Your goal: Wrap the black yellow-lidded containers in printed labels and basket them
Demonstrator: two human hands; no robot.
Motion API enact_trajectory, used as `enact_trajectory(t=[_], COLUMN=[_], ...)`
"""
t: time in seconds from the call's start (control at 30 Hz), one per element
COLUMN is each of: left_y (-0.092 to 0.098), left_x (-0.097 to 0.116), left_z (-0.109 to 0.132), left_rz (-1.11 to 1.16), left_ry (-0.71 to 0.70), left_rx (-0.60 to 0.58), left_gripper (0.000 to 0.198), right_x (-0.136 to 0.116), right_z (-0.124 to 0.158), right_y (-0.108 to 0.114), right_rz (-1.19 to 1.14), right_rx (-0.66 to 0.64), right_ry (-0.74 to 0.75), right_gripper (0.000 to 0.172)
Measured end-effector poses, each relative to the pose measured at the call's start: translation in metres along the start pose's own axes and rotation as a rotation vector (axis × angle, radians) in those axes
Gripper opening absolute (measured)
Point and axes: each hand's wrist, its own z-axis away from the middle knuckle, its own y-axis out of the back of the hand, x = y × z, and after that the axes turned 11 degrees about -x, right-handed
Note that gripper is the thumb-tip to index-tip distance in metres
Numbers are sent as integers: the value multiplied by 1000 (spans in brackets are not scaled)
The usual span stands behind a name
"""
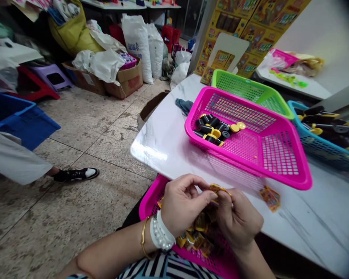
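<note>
My left hand (184, 203) and my right hand (238, 219) meet over my lap. Between their fingertips they pinch a small yellow-orange printed packet (218, 188); whether it is card or film I cannot make out. Under them a pink basket (147, 201) rests on my lap, with several small yellow wrapped packets (199, 238) in it, partly hidden by my hands. On the table, beyond my hands, a larger pink basket (250, 174) holds short black cylinders with yellow caps (211, 130) toward its left end. Flat printed yellow pieces (270, 198) lie on the table to the right of my hands.
Behind the larger basket stand a green basket (250, 87) and stacked yellow printed boxes (257, 29). A blue basket (331, 145) of black and yellow pieces is at right. A grey cloth (184, 105) lies on the white table (159, 143). A person's shoe (77, 174) shows at left.
</note>
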Motion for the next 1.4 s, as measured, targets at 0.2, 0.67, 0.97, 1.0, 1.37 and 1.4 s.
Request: enact_trajectory(t=[0.2,0.67,0.97,1.0,1.37,1.4], left_y=[0,11,13,11,14,12], left_x=[0,12,17,19,16,15], left_z=[-3,-8,-32,-35,-48,-49], left_rz=[131,269,427,453,795,811], left_ry=[69,6,265,302,461,460], left_rx=[-16,-117,-283,-288,-209,-213], left_gripper=[17,2,24,25,36,36], right_x=[1,12,155,163,96,79], right_z=[-3,-67,-197,-204,-132,-115], right_y=[-3,35,55,49,99,103], right_rz=[-18,-147,405,382,-150,-361], right_rx=[-28,-169,-535,-579,-252,-202], right_ry=[7,135,69,65,-202,-198], right_gripper=[18,22,39,36,34,33])
